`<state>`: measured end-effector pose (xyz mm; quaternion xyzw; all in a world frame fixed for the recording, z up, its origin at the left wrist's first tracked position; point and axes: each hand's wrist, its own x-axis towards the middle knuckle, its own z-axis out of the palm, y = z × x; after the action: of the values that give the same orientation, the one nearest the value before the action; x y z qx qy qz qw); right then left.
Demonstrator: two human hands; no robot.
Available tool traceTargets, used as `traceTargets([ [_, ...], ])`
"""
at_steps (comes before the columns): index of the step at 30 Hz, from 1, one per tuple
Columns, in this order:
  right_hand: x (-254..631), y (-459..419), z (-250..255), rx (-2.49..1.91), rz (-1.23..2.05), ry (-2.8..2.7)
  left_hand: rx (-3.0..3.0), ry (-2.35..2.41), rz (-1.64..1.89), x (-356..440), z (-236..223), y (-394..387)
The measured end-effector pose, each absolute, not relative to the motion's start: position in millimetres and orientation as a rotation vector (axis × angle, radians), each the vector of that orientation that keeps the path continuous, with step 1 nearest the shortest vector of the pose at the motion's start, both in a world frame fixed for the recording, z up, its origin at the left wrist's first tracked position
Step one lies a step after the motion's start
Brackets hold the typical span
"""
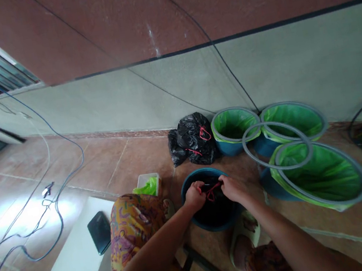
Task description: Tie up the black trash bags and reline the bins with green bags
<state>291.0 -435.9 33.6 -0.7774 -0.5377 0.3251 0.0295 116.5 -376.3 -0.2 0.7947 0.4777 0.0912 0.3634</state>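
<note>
In front of me on the floor stands a blue bin (195,223) with a black garbage bag (212,217) inside it. A red drawstring (214,192) is bunched at the top of the bag. My left hand (195,197) is closed on the drawstring at the left side, above the bin's opening. On the right side, my right hand (233,188) pinches the other part of the same string. The bag's lower part is dark and hidden within the bin.
Tied black bags (197,137) lie against the wall. Several bins with green liners (326,171) stand to the right, a loose grey ring (281,166) across them. At left are a container with green bags (149,186), a phone (100,232) on a white board (73,260), and cables (59,216).
</note>
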Motion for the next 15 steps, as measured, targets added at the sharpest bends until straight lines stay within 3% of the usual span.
traceTargets([
  [5, 275.5, -441.3, 29.5, -2.131, 1.081, -1.792, 2.157, 1.083, 0.044, 108.6, -4.0, -382.0],
  [10, 256.7, -451.1, 14.8, -2.185, 1.124, -1.905, 2.111, 1.158, -0.219, 108.9, -16.1, -391.4],
  [15, 255.1, -452.3, 2.6, -2.094, 1.131, -1.931, 2.065, 1.161, -0.047, 115.9, -13.4, -390.4],
])
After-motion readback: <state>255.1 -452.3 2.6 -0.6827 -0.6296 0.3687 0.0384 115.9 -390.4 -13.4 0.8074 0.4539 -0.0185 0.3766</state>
